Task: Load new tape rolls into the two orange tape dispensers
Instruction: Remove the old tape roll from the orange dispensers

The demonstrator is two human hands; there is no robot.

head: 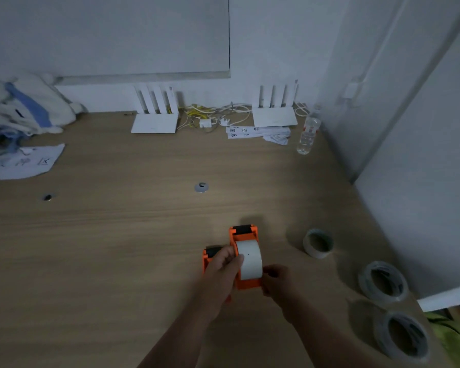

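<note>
An orange tape dispenser lies on the wooden table with a white tape roll seated in it. My left hand grips the roll and the dispenser's left side. At its near right corner, my right hand pinches the dispenser. A second orange dispenser lies just to the left, mostly hidden behind my left hand. Three spare tape rolls lie to the right: a small one and two larger ones.
Two white routers with cables stand along the far wall. A clear water bottle and paper slips are beside the right router. Cloth and a paper sheet lie at far left. A white wall closes the right side.
</note>
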